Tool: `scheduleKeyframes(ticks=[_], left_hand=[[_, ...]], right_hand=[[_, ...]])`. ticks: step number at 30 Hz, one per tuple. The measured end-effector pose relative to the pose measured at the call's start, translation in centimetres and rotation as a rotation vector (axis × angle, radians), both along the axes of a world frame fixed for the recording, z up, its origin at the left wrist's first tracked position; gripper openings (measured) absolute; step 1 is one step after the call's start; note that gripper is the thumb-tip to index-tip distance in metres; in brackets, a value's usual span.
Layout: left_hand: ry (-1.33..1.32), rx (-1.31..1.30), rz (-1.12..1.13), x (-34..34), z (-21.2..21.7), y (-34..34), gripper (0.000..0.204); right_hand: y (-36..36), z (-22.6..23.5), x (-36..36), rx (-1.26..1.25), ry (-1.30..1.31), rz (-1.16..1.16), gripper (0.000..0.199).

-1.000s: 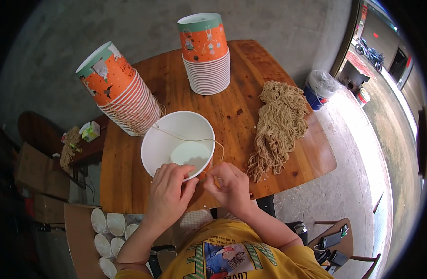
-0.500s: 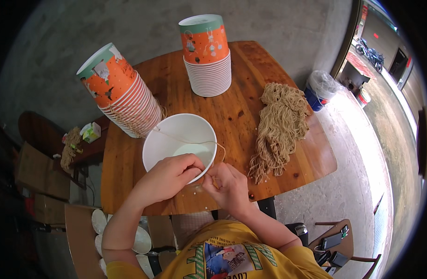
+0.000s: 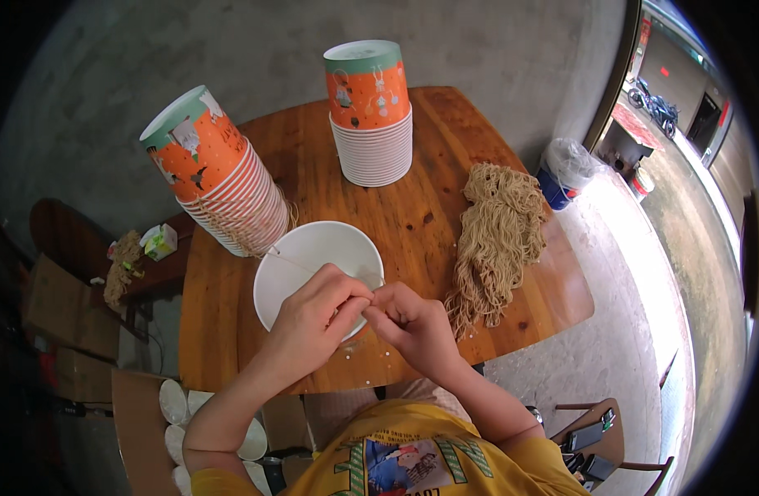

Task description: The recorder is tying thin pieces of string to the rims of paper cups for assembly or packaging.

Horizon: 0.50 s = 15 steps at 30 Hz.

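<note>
1. Tub: upright on tbl, mouth up, axis approx. vert.; at hands' 10 o'clock.
2. Cord: from tub's 10 o'clock twd 4.
3. L hand, R hand: fingertips meet; can't tell what's gripped.

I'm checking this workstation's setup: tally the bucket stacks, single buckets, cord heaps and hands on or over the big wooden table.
Bucket stacks: 2, left stack and rear stack
White-lined single bucket: 1
Tan cord heap: 1
Hands: 2, left hand and right hand
Total: 6
</note>
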<state>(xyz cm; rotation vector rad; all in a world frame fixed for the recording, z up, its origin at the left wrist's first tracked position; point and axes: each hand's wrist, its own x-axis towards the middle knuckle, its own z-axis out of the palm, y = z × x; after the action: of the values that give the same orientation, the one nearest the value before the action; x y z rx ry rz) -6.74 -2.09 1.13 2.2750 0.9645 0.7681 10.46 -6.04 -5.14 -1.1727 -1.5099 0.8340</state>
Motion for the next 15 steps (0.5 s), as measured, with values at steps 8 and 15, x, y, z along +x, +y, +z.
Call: scheduleKeyframes(ticks=[8, 15], left_hand=[[-0.301, -0.845, -0.153, -0.6, -1.0, 2.1, 0.049], [-0.324, -1.108, -0.07, -0.5, -1.7, 3.3, 0.022]], right_hand=[[0.8, -0.1, -0.1, -0.158, 0.29, 0.106, 0.005], [1.3, 0.9, 2.0, -0.161, 0.366, 0.235, 0.007]])
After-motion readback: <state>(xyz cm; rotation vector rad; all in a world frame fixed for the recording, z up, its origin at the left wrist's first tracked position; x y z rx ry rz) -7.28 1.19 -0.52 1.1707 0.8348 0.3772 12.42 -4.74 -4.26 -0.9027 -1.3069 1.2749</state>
